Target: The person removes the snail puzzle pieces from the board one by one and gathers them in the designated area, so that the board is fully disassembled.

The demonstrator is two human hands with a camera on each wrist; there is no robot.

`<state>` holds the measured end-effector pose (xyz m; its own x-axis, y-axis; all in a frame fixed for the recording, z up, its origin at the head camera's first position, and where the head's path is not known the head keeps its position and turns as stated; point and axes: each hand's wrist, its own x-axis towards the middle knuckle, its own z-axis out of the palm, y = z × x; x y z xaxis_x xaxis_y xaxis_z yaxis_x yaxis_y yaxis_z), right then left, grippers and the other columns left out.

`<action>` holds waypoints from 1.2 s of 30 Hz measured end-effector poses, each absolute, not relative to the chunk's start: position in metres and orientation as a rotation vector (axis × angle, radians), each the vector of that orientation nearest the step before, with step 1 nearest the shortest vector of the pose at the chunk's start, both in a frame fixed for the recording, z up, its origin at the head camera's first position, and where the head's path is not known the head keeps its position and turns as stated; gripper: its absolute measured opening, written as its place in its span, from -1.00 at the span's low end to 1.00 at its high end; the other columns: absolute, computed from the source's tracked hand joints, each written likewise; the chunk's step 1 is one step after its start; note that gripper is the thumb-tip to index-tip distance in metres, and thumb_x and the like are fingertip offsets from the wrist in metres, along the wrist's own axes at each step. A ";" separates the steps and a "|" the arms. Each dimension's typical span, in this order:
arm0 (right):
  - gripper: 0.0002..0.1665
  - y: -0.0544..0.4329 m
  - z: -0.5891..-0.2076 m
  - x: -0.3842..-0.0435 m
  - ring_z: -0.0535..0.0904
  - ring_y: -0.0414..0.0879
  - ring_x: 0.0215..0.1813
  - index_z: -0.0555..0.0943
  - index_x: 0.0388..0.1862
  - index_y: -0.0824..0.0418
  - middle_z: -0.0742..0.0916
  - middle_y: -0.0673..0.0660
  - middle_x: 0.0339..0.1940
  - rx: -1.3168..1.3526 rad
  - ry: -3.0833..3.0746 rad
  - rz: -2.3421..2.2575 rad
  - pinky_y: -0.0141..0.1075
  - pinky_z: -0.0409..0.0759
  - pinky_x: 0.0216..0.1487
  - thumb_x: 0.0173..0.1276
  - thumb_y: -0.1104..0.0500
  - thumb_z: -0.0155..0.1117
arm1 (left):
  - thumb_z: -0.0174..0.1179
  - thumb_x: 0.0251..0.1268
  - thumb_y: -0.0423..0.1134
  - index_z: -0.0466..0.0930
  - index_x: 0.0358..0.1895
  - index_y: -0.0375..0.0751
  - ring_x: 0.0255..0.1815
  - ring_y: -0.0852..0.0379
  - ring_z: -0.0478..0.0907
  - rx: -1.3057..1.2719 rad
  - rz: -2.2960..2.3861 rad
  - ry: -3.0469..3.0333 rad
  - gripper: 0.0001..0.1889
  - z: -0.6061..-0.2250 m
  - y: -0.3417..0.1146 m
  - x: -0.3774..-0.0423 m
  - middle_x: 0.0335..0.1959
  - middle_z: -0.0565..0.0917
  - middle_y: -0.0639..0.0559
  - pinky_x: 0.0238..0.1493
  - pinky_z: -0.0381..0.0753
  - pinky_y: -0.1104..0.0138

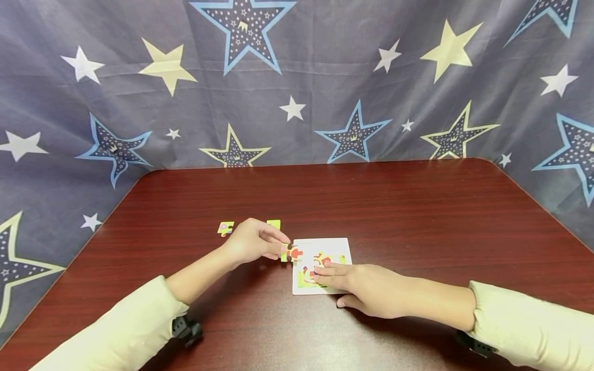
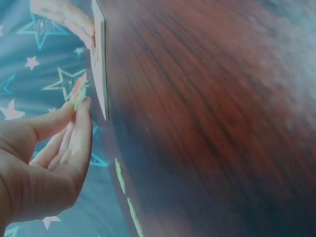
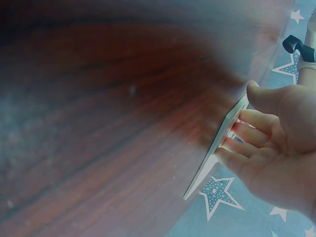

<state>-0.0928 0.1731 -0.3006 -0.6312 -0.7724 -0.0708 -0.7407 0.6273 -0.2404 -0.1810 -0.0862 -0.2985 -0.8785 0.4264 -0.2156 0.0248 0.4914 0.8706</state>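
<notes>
My left hand (image 1: 250,242) pinches a jigsaw piece (image 1: 293,253), red and green, between thumb and fingertips. In the head view this piece overlaps the left edge of a white puzzle board (image 1: 341,244). The left wrist view shows the piece (image 2: 79,93) held up off the table, tilted, beside the board's end. Red, yellow and green pieces lie on the board, partly covered by my right hand (image 1: 371,288). Its fingers stretch over the board and rest on the pieces, while the thumb lies by the near edge. The right wrist view shows these fingers (image 3: 252,136) against the board (image 3: 200,175).
Two loose jigsaw pieces lie left of the board: a green and purple one (image 1: 226,227) and a yellow-green one (image 1: 274,223) behind my left hand. The dark red wooden table (image 1: 417,206) reaches back to a star-patterned curtain (image 1: 297,77).
</notes>
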 end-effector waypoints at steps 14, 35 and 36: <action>-0.35 0.173 -0.302 -0.093 0.40 -0.06 0.44 0.37 0.41 0.06 0.48 0.03 0.42 -1.247 2.687 -0.278 -0.14 0.55 0.24 0.34 0.14 0.25 | 0.26 0.16 -0.48 0.57 0.01 -0.58 -0.35 0.28 0.64 0.192 1.560 2.191 -0.67 -0.297 -0.110 -0.183 0.06 0.64 -0.30 -0.15 0.72 0.22; -0.34 0.171 -0.299 -0.092 0.39 -0.05 0.44 0.36 0.42 0.06 0.48 0.05 0.42 -1.222 2.687 -0.277 -0.13 0.55 0.23 0.34 0.13 0.26 | 0.23 0.21 -0.45 0.48 0.10 -0.64 -0.36 0.39 0.65 0.131 1.566 2.359 -0.59 -0.289 -0.173 -0.191 -0.19 0.75 -0.04 -0.14 0.70 0.31; -0.34 0.172 -0.299 -0.091 0.39 -0.05 0.44 0.36 0.42 0.05 0.48 0.05 0.42 -1.218 2.688 -0.277 -0.13 0.55 0.22 0.34 0.13 0.26 | 0.23 0.21 -0.44 0.48 0.10 -0.63 -0.36 0.40 0.65 0.125 1.552 2.380 -0.59 -0.289 -0.177 -0.192 -0.18 0.75 -0.05 -0.14 0.70 0.30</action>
